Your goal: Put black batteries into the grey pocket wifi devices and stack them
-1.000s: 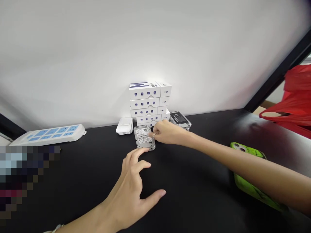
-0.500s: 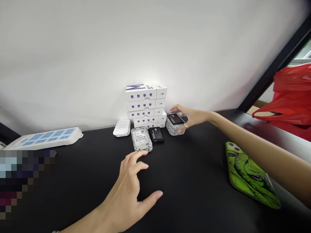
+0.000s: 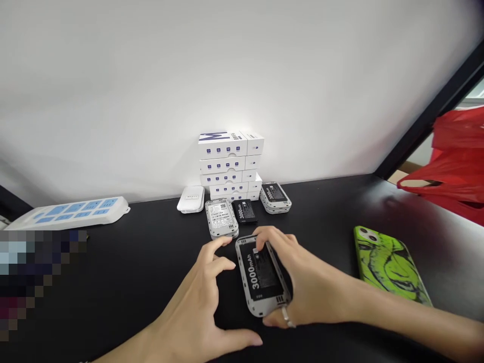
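My right hand grips a pale grey device body by its far and near ends, just above the black table. A black battery marked 3000mAh sits inside that body. Close by on the left, my left hand has its fingers and thumb spread, with nothing in it. Beyond its fingertips lie stacked grey device bodies with a printed label on top. Beside them are loose black batteries. Farther right stands another stack of device bodies, a battery in the top one.
White boxes are piled against the wall, with white covers to their left. A power strip lies at the far left. On the right are a phone in a green case and a red plastic bag beyond the table edge.
My right hand has taken the top device body with its battery off the right stack and brought it nearer, beside my left hand. My left hand has barely moved.
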Action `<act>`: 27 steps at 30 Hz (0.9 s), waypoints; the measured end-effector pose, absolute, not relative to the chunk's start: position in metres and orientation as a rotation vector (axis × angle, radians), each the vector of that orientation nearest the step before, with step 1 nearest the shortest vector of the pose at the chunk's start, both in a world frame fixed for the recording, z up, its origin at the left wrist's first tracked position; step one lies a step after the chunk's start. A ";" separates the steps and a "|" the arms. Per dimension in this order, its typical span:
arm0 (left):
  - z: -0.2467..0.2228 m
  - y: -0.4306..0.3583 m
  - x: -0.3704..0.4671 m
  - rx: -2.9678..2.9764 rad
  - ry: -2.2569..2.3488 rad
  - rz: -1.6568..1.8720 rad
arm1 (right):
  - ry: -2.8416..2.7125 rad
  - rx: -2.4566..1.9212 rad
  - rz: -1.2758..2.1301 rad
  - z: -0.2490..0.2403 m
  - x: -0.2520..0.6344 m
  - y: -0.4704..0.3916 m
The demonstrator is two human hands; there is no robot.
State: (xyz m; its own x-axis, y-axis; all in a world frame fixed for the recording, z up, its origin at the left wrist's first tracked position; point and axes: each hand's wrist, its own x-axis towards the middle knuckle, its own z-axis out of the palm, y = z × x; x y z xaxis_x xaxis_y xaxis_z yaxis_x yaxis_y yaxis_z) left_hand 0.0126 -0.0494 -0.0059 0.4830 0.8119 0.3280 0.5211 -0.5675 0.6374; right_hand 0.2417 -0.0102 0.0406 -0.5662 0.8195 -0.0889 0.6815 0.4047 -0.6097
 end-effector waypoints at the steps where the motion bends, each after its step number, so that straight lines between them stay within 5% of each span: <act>1: -0.006 -0.050 0.012 2.277 1.103 0.843 | -2.454 -1.325 0.938 0.035 0.235 -0.012; 9: -0.003 -0.047 0.011 2.209 1.185 0.730 | -2.654 -1.014 0.892 0.028 0.222 0.004; 27: -0.003 -0.047 0.015 2.152 1.164 0.776 | -2.411 -1.110 1.151 0.057 0.211 0.008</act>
State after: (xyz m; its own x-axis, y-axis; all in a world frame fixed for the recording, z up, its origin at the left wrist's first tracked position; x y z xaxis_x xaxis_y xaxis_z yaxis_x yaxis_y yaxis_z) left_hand 0.0154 -0.0474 -0.0034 0.4538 0.8637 0.2194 0.5347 -0.4609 0.7083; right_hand 0.2108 0.0079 0.0570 -0.6796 0.7273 -0.0957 0.5317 0.3985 -0.7473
